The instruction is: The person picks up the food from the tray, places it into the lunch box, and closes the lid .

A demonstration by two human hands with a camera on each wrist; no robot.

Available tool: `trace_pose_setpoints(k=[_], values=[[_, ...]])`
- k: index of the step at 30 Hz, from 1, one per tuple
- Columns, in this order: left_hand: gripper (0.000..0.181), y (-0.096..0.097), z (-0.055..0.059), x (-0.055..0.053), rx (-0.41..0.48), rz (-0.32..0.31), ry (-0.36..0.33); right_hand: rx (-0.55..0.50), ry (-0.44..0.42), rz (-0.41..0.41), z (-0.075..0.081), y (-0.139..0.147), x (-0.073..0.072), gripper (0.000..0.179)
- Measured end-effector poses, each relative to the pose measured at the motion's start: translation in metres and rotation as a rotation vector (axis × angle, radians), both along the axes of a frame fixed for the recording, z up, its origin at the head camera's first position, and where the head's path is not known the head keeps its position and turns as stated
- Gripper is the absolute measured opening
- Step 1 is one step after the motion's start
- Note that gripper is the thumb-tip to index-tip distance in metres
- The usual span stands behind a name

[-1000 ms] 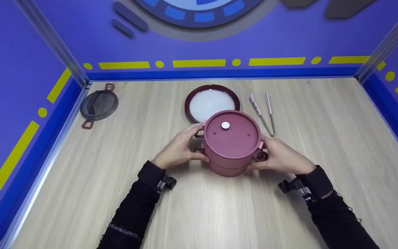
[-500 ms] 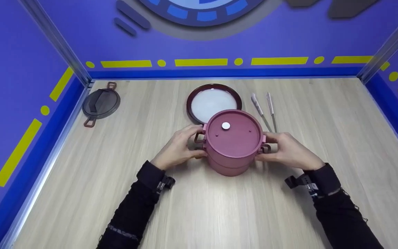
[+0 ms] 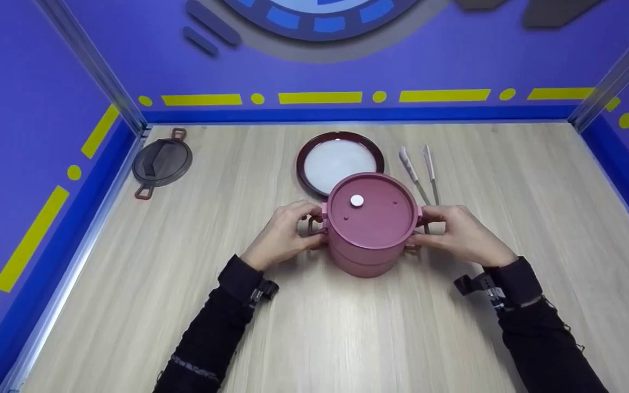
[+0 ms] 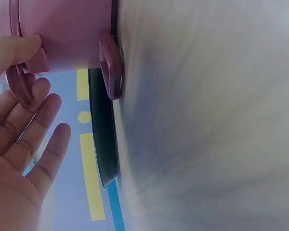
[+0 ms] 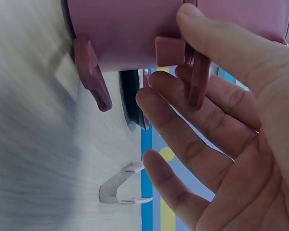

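Observation:
In the head view a dusty-pink pot (image 3: 366,256) stands mid-table, its round top in the same pink with a white knob (image 3: 357,201). It has two tiers, each with brown side handles. My left hand (image 3: 287,234) holds the upper handle on the left, thumb against the wall and fingers behind the handle. On the right, my right hand (image 3: 464,234) pinches the opposite upper handle (image 5: 200,82) between thumb and fingers. The lower-tier handles, such as the lower handle (image 4: 111,67) in the left wrist view, are untouched.
Just behind the pot lies a white plate (image 3: 336,161) with a dark red rim. Tongs (image 3: 408,164) lie spread to its right, partly hidden by the right hand. A dark round lid (image 3: 170,164) with two brown handles lies at the far left. Blue walls bound the table.
The pot's top has turned a little counterclockwise as seen from above. My right hand has shifted slightly forward and right with its handle; my left hand has barely moved.

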State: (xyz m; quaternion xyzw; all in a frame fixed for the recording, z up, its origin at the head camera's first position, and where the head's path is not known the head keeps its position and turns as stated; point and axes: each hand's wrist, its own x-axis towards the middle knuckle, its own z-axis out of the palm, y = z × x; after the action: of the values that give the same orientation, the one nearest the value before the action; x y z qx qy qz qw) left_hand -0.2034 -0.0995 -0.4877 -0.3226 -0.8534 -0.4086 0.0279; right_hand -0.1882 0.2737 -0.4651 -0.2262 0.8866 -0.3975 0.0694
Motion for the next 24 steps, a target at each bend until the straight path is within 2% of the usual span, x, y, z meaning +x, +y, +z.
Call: trace_pose_setpoints(k=[7, 12, 15, 19, 24], values=[[0.029, 0.000, -0.002, 0.000, 0.002, 0.013, 0.010, -0.022, -0.012, -0.001, -0.002, 0.002, -0.002, 0.040], [0.028, 0.000, -0.002, 0.001, 0.002, 0.000, 0.016, -0.023, -0.024, -0.027, -0.003, 0.004, -0.003, 0.038], [0.032, -0.002, -0.001, 0.001, 0.005, -0.009, -0.003, -0.019, -0.030, -0.025, -0.002, 0.005, -0.003, 0.039], [0.051, -0.005, 0.002, 0.003, 0.016, 0.001, -0.043, -0.027, -0.037, -0.018, 0.000, 0.007, -0.001, 0.050], [0.096, 0.001, 0.009, 0.011, 0.062, 0.078, -0.077, -0.102, -0.030, -0.034, 0.004, 0.006, 0.003, 0.061]])
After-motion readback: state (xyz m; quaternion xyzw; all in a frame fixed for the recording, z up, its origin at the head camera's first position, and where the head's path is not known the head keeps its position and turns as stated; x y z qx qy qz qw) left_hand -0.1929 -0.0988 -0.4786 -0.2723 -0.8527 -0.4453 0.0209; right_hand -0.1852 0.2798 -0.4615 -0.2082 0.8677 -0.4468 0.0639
